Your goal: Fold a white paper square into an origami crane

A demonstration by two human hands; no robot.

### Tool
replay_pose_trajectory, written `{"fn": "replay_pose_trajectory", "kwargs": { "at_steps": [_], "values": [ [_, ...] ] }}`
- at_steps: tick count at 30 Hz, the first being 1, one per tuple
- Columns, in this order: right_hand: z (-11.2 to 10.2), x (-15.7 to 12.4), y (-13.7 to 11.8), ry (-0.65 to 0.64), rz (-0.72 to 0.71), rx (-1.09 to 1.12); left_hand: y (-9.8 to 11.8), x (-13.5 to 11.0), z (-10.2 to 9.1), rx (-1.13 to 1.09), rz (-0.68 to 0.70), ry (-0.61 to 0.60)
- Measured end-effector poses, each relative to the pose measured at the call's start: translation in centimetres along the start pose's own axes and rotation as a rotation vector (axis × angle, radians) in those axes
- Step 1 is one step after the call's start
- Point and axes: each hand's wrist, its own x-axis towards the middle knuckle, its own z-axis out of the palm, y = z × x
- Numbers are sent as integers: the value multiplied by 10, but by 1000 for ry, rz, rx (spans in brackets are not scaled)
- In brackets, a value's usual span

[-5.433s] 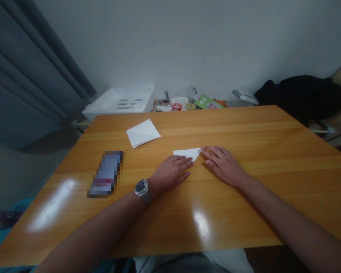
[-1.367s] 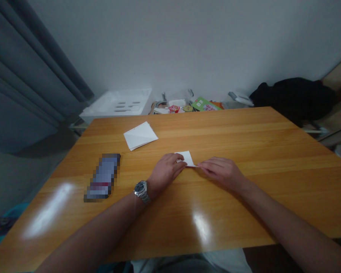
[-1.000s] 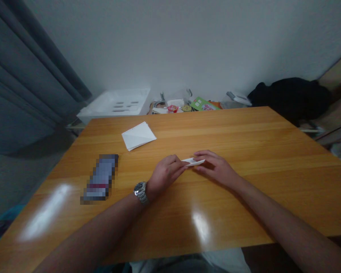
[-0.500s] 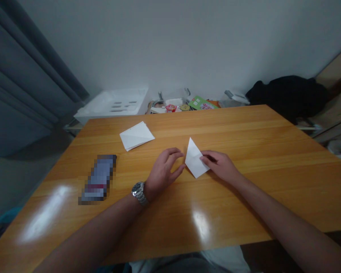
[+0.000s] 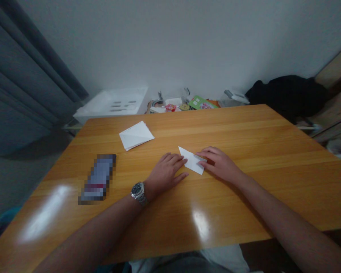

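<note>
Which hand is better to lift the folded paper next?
Probably the right hand: its thumb and index finger both reach the right end of the folded paper. The left hand has fingertips at the left side, but its thumb lies off the paper.

A shiny silver watch (image 5: 138, 190) with a round, dark face goes around the left wrist (image 5: 149, 189). Both lower arms (image 5: 281, 216) are bare. The clothes (image 5: 224, 258) down by the lap look pale.
</note>
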Motion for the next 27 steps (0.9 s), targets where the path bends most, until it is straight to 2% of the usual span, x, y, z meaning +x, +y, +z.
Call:
{"fn": "replay_pose_trajectory", "kwargs": {
  "at_steps": [4,10,18,27],
  "values": [
    [-2,-3,0,-104,-110,62,-1,0,-2,26,-27,11],
    [-2,-7,-2,-231,-125,64,-4,-1,2,18,-41,35],
    [3,-7,-5,-237,-110,66,-6,-1,6,-20,-23,34],
    [-1,-7,-9,-273,-85,115,-6,0,4,14,-51,22]
  ]
}}
